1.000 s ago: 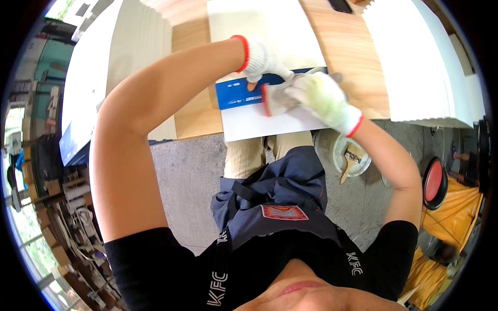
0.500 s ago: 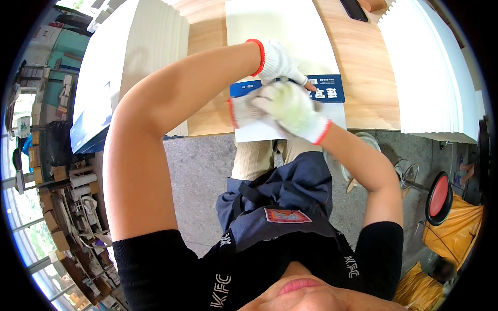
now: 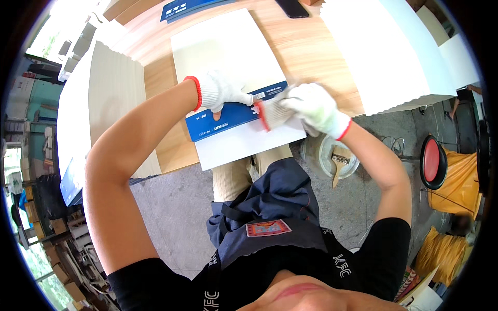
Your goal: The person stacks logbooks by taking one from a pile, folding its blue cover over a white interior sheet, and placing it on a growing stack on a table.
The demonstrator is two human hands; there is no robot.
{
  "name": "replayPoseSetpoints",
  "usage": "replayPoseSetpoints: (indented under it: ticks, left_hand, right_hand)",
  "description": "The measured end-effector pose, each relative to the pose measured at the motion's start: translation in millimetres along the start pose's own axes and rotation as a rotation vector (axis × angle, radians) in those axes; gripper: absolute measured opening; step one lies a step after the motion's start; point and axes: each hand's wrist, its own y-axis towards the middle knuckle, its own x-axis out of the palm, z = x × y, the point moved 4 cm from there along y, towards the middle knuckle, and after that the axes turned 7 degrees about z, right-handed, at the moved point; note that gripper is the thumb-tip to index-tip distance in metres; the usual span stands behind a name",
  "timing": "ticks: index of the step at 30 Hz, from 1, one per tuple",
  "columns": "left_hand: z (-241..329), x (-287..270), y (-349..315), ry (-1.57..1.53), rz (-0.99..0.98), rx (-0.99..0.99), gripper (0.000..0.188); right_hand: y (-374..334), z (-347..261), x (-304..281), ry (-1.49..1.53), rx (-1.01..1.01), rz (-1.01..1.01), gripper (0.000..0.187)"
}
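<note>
While I look down over the wooden table point(image 3: 316, 46), I see my left hand point(image 3: 220, 92) in a white knit glove with a red cuff pressing down on a blue printed strip point(image 3: 228, 118), fingers spread flat and one bare fingertip poking through the glove onto the blue surface; it pins the strip and does not close round it. That strip lies slantwise across a large white sheet point(image 3: 223, 46), near the sheet's front end, which overhangs the table edge above my knees. My right hand point(image 3: 311, 106), gloved the same way, is curled round a small tool with a red edge point(image 3: 262, 113) at the right end of the blue strip, where it meets the white sheet; the tool is blurred, so I cannot tell what kind it is. Stacks of white sheets point(image 3: 394, 52) stand on the table to the right, and another stack point(image 3: 104, 103) to the left. Down on the grey floor by my right elbow sits a pale bucket point(image 3: 334, 155) with a brush point(image 3: 340, 158) resting in it, and a red stool point(image 3: 433, 160) stands further right.
</note>
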Motion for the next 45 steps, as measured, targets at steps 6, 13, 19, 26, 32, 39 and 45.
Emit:
replayPoseSetpoints:
  ticks: [6, 13, 19, 26, 32, 39, 45]
  left_hand:
    - [13, -19, -15, -0.019, 0.028, -0.077, 0.078]
    - [98, 13, -37, 0.034, 0.78, -0.262, 0.041]
    - [147, 124, -70, -2.905, 1.259, -0.625, 0.037]
    - [110, 129, -60, -3.007, 1.532, -0.556, 0.027]
    - [64, 116, -44, -2.971, 1.692, -0.437, 0.03]
    - [55, 88, -66, -2.963, 1.593, -0.517, 0.019]
    - [83, 68, -128, -2.6, 1.807, -0.471, 0.035]
  right_hand:
    - [-30, 69, -34, -0.407, 0.293, -0.151, 0.04]
    - [18, -21, 4, -0.041, 0.145, -0.145, 0.047]
    - [-3, 8, 0, 0.079, -0.068, -0.079, 0.04]
    - [-1, 15, 8, 0.319, 0.105, -0.047, 0.033]
    - [59, 38, 5, 0.236, 0.826, -0.066, 0.04]
    - [84, 112, 70, 1.117, 1.075, -0.059, 0.042]
    - [87, 69, 57, 1.199, 0.975, 0.206, 0.033]
